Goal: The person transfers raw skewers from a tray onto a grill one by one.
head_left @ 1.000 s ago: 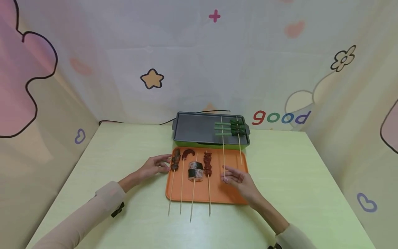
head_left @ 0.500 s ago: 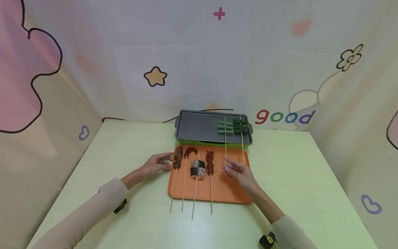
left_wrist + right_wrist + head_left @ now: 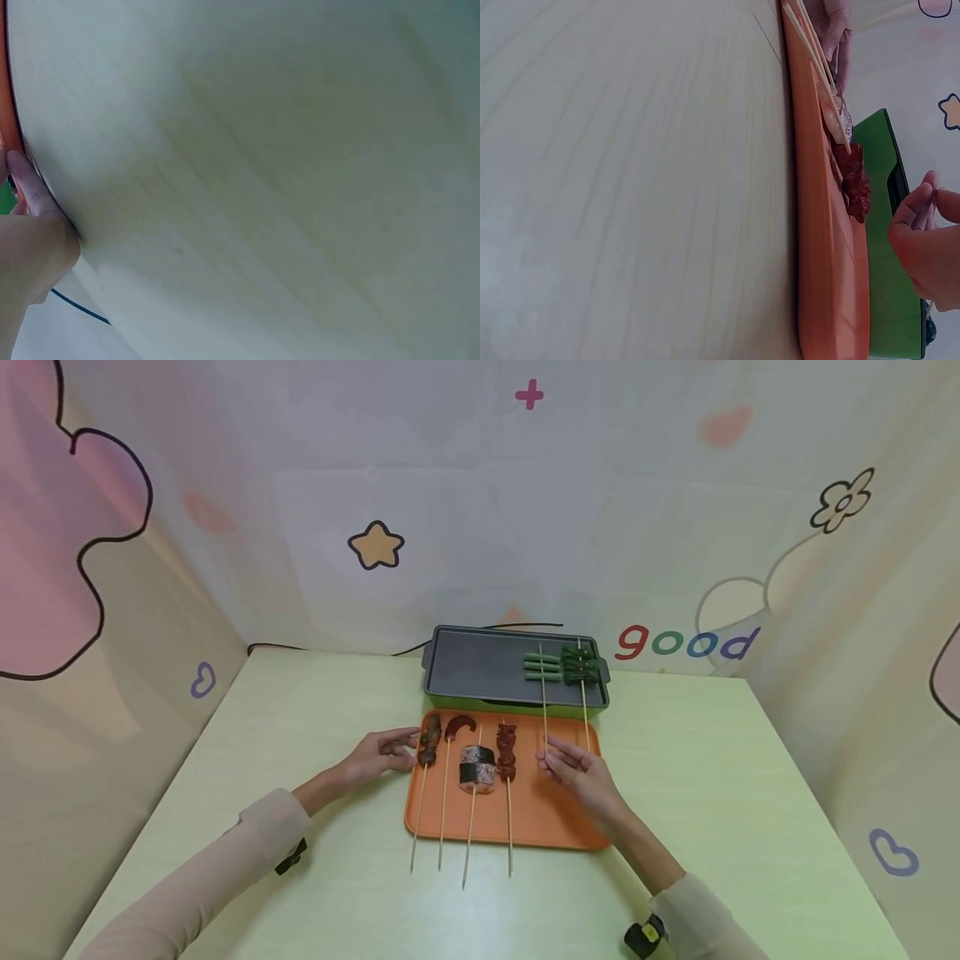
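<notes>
Both hands barely moved; right hand (image 3: pixel 577 774) fingers now pinch green-bean skewer (image 3: pixel 543 710), left hand (image 3: pixel 372 758) relaxed

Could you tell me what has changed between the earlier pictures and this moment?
The right hand has moved a little farther up the tray, and its fingers have closed toward the stick of the bean skewer; whether they actually pinch it cannot be told. The left hand stays at the tray's left edge beside the leftmost skewer. The skewers, tray and grill lie as before.
</notes>
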Demonstrator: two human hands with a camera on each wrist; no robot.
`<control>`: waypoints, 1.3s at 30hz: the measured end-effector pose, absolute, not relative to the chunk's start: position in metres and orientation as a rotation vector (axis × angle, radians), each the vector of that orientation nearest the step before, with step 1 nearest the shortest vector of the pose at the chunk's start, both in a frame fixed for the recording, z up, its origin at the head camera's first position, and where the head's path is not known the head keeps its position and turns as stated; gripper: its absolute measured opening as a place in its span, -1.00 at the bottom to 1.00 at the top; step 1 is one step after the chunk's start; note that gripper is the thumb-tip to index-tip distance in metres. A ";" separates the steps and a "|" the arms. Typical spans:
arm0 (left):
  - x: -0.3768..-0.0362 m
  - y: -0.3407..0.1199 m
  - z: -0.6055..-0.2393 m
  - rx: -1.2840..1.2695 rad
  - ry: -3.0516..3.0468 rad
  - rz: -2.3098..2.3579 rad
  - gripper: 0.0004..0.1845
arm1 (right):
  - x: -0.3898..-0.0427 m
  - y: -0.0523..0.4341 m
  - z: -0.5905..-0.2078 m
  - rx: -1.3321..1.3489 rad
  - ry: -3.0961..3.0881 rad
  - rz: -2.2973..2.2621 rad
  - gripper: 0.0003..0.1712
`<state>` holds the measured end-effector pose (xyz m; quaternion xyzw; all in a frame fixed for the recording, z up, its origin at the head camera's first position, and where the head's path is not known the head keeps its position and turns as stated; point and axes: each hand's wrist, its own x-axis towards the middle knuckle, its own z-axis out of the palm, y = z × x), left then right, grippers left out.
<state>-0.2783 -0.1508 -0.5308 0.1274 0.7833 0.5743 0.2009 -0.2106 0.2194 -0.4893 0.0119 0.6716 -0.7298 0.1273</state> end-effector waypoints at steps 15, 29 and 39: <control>-0.279 -0.152 -0.530 0.338 2.180 1.595 -0.36 | -0.219 0.216 -0.490 0.092 1.894 -2.176 -0.42; -0.276 -0.151 -0.529 0.385 2.158 1.633 -0.35 | -0.199 0.225 -0.492 0.074 1.976 -2.015 -0.43; -0.275 -0.151 -0.528 0.388 2.153 1.634 -0.37 | -0.165 0.230 -0.490 -0.081 1.813 -1.902 -0.38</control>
